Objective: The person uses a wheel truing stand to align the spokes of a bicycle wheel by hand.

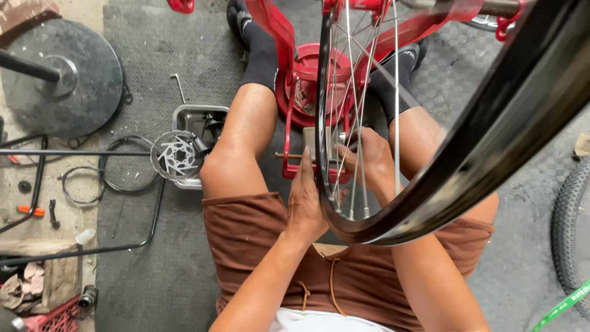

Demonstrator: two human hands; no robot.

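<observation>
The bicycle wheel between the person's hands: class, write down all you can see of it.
The wheel has a glossy black rim, thin silver spokes and no tyre. It stands upright in a red stand, edge-on to the camera, above the person's lap. The left hand lies flat against its left side; the right hand reaches among the spokes from the right. Its hub is mostly hidden.

Black spoked wheel rim [467, 160], upright (in red truing stand [289, 110]), between knees

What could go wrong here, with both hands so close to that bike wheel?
The right hand reaches in among the thin spokes; if the black rim turned, fingers might get pinched. The left hand presses by the rim's edge, so a slip could scrape it. The brake disc overhanging the metal tray might get knocked off.
</observation>
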